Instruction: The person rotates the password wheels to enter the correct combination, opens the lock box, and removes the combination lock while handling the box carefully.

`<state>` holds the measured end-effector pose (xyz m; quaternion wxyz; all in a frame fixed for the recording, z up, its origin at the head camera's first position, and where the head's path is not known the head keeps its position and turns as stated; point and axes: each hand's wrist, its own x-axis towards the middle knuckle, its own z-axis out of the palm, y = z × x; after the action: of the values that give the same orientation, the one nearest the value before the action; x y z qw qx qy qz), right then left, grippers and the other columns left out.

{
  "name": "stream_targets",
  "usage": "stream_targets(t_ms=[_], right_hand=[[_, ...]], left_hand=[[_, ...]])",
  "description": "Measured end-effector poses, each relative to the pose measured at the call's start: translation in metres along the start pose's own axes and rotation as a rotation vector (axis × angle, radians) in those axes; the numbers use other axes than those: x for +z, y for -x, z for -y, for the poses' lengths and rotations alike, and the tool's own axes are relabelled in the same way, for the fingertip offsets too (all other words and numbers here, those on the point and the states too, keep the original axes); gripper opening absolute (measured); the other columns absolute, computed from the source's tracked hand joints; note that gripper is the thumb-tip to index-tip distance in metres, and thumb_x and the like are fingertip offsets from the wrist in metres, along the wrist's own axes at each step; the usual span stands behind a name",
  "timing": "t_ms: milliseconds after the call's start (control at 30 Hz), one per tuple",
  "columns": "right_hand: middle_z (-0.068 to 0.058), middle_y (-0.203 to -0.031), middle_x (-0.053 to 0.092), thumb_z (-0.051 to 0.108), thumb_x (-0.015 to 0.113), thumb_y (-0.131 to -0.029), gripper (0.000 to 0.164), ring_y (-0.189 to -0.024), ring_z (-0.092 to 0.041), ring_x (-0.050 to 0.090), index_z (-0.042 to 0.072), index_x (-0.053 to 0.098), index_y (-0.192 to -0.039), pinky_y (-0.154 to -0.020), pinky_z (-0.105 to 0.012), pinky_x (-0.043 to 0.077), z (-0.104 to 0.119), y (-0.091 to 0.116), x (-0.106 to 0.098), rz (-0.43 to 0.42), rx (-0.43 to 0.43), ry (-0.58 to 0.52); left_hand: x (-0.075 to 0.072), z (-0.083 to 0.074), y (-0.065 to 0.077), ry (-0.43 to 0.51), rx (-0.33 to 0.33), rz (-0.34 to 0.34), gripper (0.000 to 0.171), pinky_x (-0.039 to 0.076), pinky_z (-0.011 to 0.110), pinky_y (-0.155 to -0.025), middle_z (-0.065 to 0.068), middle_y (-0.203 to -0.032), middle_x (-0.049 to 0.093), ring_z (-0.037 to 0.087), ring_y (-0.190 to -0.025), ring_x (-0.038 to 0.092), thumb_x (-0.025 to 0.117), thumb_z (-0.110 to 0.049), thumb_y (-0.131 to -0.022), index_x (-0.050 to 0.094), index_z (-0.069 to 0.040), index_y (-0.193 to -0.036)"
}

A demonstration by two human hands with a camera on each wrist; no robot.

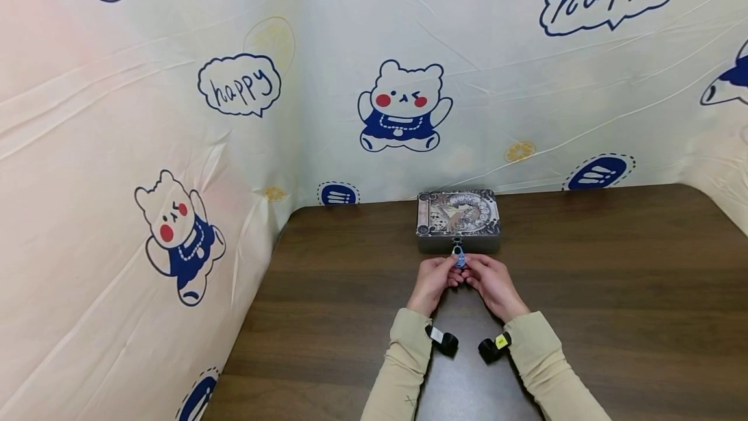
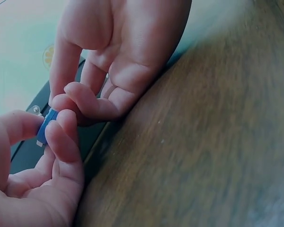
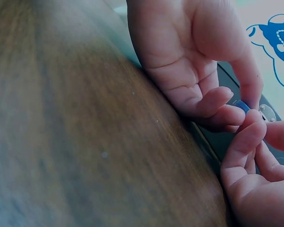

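Observation:
A small blue padlock [image 1: 460, 258] with a pale shackle hangs at the front clasp of a decorated tin box [image 1: 458, 214]. My left hand [image 1: 434, 280] pinches the padlock from the left with thumb and bent fingers. From the other side my right hand [image 1: 493, 283] pinches it too, and the fingertips of both hands nearly meet. In the left wrist view the blue body of the padlock [image 2: 48, 124] shows between the fingers. The right wrist view shows only a sliver of the padlock [image 3: 243, 106]; fingers hide the rest.
The box stands near the back edge of a dark wooden table [image 1: 327, 317]. A pale printed cloth [image 1: 502, 83] with bears and lettering hangs behind and at the sides. Black wrist cameras [image 1: 448, 345] sit at both beige sleeves [image 1: 403, 356].

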<state>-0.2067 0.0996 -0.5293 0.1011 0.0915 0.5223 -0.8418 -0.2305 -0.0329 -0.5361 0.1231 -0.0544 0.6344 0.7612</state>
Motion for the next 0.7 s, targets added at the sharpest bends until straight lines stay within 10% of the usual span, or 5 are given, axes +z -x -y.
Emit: stream_targets(t_ms=[700], right_hand=[[0.003,-0.080,0.060,0.006,0.049,-0.099,0.015,-0.070,-0.007,0.058,-0.001,0.056,-0.110,-0.065,-0.018,0.050,0.0022,0.0016,0.0002,-0.005,0.002,0.021]], left_hand=[[0.0008,-0.0015,0.0012,-0.020,-0.012,-0.007,0.019,0.044,0.015,-0.045,-0.002,-0.058,0.058,0.004,-0.049,0.054,0.060,-0.012,-0.092,0.066,0.007,-0.090]])
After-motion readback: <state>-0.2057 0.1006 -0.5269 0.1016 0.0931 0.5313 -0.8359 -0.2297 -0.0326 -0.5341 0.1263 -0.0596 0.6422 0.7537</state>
